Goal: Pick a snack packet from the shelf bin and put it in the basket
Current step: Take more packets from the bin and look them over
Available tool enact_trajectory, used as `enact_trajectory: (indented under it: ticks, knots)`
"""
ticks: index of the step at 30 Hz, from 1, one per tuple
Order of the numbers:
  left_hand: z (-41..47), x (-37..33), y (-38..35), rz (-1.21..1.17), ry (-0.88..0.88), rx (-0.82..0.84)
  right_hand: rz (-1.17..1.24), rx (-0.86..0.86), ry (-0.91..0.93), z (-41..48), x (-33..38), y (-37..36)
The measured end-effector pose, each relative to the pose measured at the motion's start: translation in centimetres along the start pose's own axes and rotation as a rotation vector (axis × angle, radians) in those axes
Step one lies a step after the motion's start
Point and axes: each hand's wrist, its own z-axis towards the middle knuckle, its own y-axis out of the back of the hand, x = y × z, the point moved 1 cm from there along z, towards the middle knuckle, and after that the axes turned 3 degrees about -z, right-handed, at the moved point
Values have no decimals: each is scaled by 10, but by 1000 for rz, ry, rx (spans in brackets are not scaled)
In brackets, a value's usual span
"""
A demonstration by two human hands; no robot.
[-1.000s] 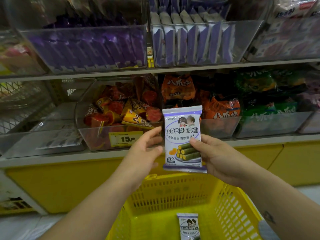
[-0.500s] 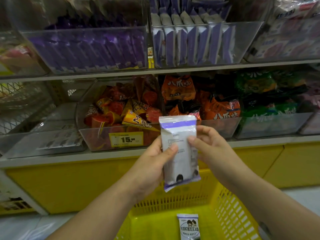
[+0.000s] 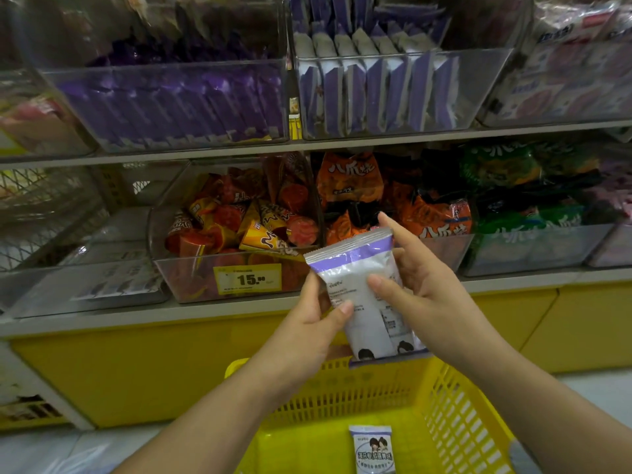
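I hold a white and purple snack packet [image 3: 362,285] upright in front of the lower shelf, its printed back side toward me. My left hand [image 3: 307,333] pinches its left edge with thumb on the face. My right hand [image 3: 420,292] grips its right side, thumb on the front, index finger raised past the top seal. Directly below stands the yellow basket [image 3: 455,429], and a second identical packet [image 3: 372,449] lies face up on its floor. The clear shelf bin [image 3: 478,83] with several like packets sits on the upper shelf, above right.
Clear bins line both shelves: purple packets [image 3: 178,104] upper left, orange cone snacks [image 3: 239,224] behind a yellow 15 price tag [image 3: 247,279], orange bags [image 3: 434,217], green bags [image 3: 519,200]. The shelf ledge [image 3: 102,319] and yellow base panel [image 3: 119,371] stand close behind the basket.
The packet was turned from its picture side to its printed back and now tilts slightly left. Both hands shifted their hold along its edges; my right index finger has lifted off the top.
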Motion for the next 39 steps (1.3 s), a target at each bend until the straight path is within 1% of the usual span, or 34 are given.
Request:
enact_trajectory:
  ticks: [4, 8, 11, 15, 19, 22, 26, 31, 36, 39]
  knots:
    - [4, -11, 10, -193, 38, 5, -26, 76, -116, 2, 4, 11]
    - [8, -21, 25, -349, 42, -17, -95, 109, -141, 1, 9, 17]
    - [9, -23, 29, -407, 44, -12, -51, 77, -138, 0, 12, 15]
    - [10, -23, 30, -455, 34, -6, 108, 37, -151, 0, 9, 14]
    - [9, -23, 29, -443, 47, 4, 323, -12, -186, 0, 6, 12]
    - [8, -22, 29, -427, 56, 12, 418, -26, -204, 1, 4, 12]
    - [8, -23, 28, -405, 25, 38, 502, -91, -218, 2, -3, 11]
    - [8, -25, 29, -368, -21, -12, 518, -104, -228, 3, -4, 10]
    - [7, -27, 28, -330, -75, -88, 340, 6, -210, 0, -7, 6]
    - [5, -27, 26, -315, -91, -105, 278, 23, -186, 0, -9, 5]
